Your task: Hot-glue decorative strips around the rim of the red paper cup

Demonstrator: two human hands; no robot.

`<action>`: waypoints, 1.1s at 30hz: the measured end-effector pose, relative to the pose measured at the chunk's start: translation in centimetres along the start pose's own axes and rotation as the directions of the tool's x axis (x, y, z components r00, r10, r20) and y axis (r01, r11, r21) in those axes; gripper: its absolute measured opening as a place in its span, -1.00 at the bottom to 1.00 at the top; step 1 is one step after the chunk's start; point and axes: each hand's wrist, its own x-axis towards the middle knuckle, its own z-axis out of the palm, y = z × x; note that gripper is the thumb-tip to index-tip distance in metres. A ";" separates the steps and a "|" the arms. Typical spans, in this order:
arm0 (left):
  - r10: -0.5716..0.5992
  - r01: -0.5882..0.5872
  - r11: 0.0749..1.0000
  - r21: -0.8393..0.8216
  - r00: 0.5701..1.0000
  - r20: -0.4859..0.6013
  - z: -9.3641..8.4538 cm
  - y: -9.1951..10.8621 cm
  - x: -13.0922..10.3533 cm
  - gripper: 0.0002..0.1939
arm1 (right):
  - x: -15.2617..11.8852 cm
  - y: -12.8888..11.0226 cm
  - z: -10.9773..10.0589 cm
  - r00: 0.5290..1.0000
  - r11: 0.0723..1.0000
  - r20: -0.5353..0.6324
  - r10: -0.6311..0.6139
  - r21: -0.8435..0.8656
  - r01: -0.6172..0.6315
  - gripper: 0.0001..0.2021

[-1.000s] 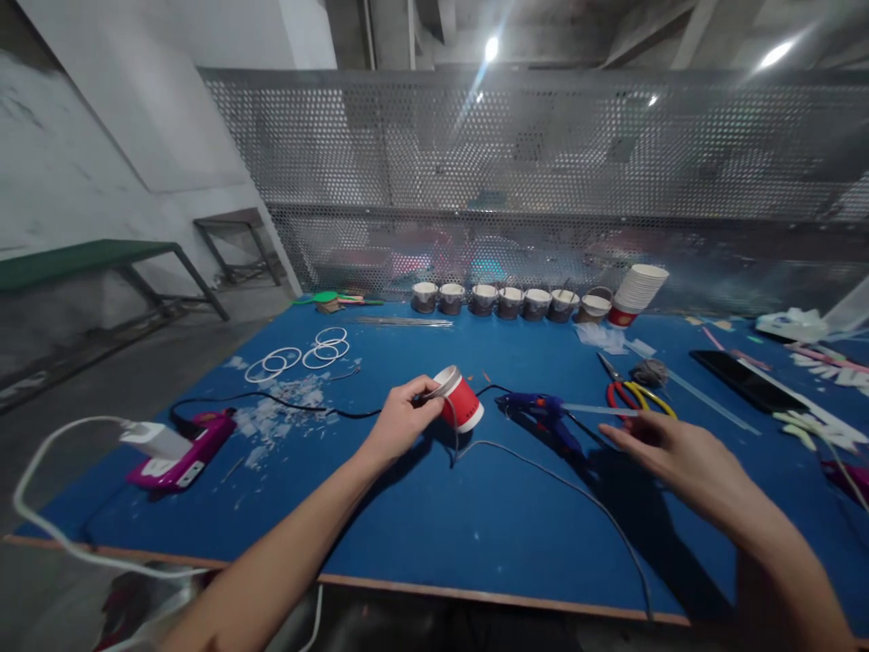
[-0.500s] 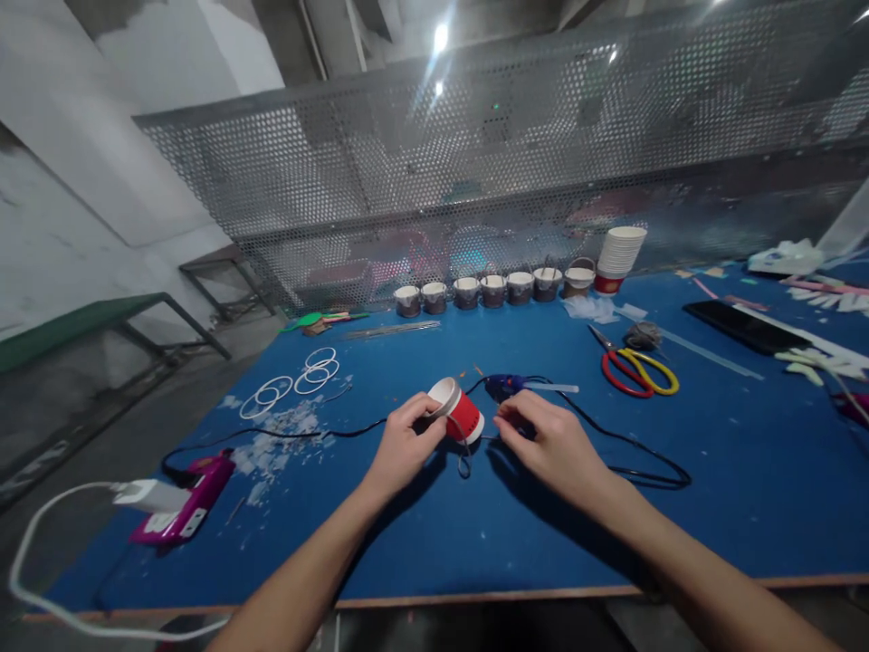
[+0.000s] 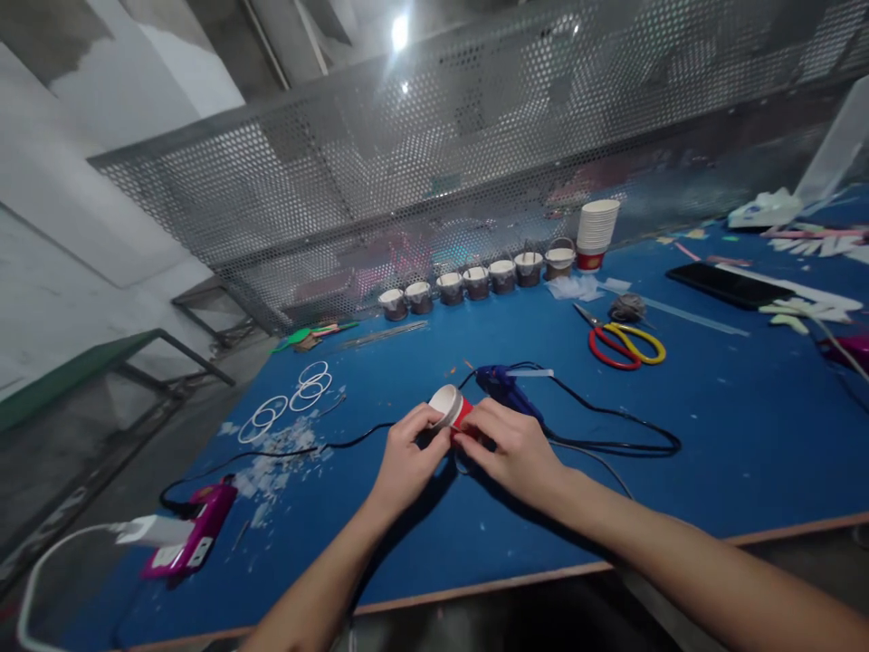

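A small red and white paper cup [image 3: 445,400] is tilted on its side above the table, its mouth toward the upper left. My left hand [image 3: 411,457] grips it near the rim, fingers closed. Against the cup's red side, my right hand [image 3: 512,453] is closed in a pinch. A thin grey cord [image 3: 609,467] trails out to the right from beneath that hand, and a grey band of it lies below the rim. My fingertips partly hide the cup and cord. Just behind my right hand lies a blue glue gun [image 3: 506,388] with a clear glue stick.
Several cord-wrapped cups [image 3: 475,283] line the back, beside a stack of paper cups [image 3: 597,228]. Scissors [image 3: 625,346], a ball of grey cord [image 3: 627,308] and a phone [image 3: 728,285] lie rightward. White rings [image 3: 310,388], scraps and a purple power strip [image 3: 196,534] are leftward.
My right hand has moved left, from beside the cup onto its side. The cord's loose length now shows to the right of that hand. The view has tilted slightly.
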 end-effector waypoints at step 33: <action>-0.041 0.042 0.997 -0.062 0.999 0.028 -0.1 0.5 -0.3 -0.79 | 0.9 -0.5 -0.2 0.920 0.844 0.045 0.389 0.382 -0.375 -0.93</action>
